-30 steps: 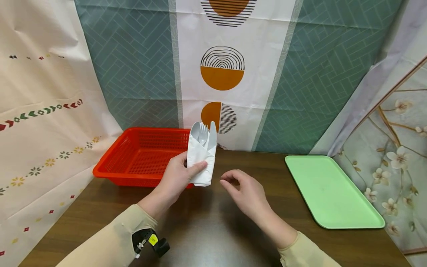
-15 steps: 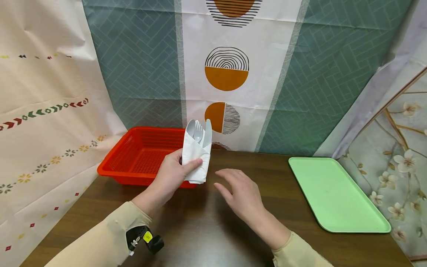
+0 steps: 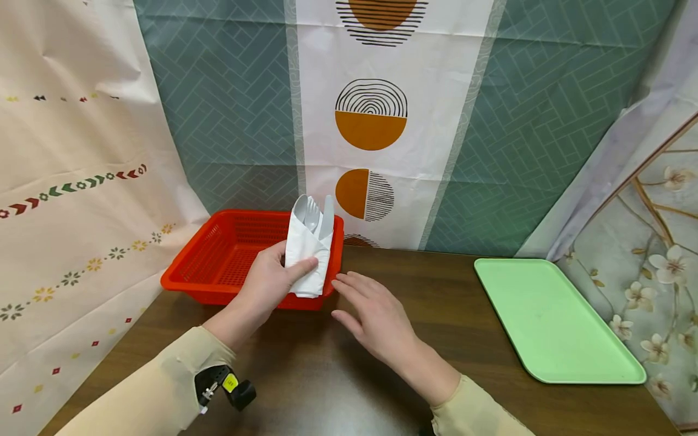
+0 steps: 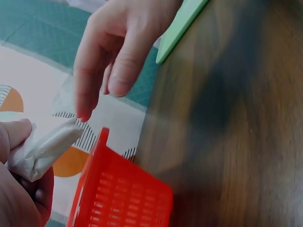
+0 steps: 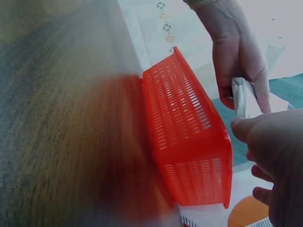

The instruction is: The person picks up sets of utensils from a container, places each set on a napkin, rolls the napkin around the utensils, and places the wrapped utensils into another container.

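Note:
My left hand grips a folded white napkin by its lower part, thumb across the front. Out of the napkin's top stick a grey plastic spoon, fork and knife, side by side. Just right of the bundle hovers my right hand, its fingers extended and holding nothing. In the left wrist view the napkin shows its folded end, and the cutlery is hidden. The right wrist view has the right hand close to the napkin; contact there cannot be told.
Behind the left hand stands a red slotted plastic basket, its right end partly covered by the bundle. A light green tray lies at the right on the brown wooden table. Patterned cloths hang around the back and sides.
The left hand has carried the napkin bundle leftward, in front of the basket's right end. My right hand has followed to the left, its fingers straightening from a loose curl.

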A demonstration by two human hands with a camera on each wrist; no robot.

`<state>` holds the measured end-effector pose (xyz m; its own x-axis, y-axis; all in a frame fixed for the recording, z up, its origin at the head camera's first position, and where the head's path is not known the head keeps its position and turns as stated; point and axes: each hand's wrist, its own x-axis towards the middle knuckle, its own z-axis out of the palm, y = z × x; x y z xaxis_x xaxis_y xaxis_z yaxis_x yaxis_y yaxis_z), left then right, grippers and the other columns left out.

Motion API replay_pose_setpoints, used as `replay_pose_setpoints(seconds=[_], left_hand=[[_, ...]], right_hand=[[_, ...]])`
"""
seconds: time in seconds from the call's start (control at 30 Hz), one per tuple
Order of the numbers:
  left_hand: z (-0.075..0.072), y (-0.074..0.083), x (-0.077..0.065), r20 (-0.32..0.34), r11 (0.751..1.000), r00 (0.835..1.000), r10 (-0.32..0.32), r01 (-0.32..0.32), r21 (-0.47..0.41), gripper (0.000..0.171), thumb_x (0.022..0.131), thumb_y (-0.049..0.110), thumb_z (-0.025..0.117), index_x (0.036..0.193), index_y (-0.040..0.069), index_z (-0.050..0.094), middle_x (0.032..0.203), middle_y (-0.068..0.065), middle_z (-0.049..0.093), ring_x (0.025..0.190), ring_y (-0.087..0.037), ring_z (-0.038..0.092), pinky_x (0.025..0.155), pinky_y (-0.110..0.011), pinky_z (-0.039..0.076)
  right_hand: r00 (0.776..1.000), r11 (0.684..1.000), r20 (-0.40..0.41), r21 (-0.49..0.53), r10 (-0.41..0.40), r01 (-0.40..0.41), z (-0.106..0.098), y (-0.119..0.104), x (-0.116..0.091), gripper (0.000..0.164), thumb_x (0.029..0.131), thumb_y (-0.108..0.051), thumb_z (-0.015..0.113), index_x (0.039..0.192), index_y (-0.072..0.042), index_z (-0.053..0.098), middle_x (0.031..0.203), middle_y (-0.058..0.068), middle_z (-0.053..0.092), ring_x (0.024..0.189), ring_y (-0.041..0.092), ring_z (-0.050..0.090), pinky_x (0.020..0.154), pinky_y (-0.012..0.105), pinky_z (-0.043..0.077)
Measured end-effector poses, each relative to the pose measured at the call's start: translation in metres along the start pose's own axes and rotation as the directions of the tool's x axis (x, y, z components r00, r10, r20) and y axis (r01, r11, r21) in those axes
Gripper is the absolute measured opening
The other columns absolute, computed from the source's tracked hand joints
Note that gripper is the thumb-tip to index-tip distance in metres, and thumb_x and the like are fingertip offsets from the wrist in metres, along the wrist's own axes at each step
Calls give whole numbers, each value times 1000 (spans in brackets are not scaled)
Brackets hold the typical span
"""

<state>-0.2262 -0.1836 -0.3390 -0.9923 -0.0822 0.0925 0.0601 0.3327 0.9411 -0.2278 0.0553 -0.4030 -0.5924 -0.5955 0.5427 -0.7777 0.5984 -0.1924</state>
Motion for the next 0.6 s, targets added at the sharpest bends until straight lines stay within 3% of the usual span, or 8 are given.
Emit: replay_pose_setpoints(seconds=[0.3, 0.6], left_hand=[[-13, -3, 12, -13, 995, 1000, -6, 7, 95, 51, 101, 28, 83, 143, 5, 64, 128, -13, 73, 104, -31, 71, 85, -32, 62], [-17, -2, 25, -19, 990, 999, -29, 32, 139, 55, 102, 31, 81, 147, 6, 62, 132, -13, 70, 108, -31, 68, 87, -30, 60]], right_hand=[[993, 998, 111, -29, -49, 52, 8, 2, 1, 66, 101, -34, 82, 159, -12, 60, 163, 6, 57, 154, 26, 50, 126, 45, 38], [989, 998, 138, -26, -61, 65, 11, 5, 2, 64, 102, -35, 81, 159, -13, 61, 165, 6, 56, 156, 25, 47, 127, 43, 37]])
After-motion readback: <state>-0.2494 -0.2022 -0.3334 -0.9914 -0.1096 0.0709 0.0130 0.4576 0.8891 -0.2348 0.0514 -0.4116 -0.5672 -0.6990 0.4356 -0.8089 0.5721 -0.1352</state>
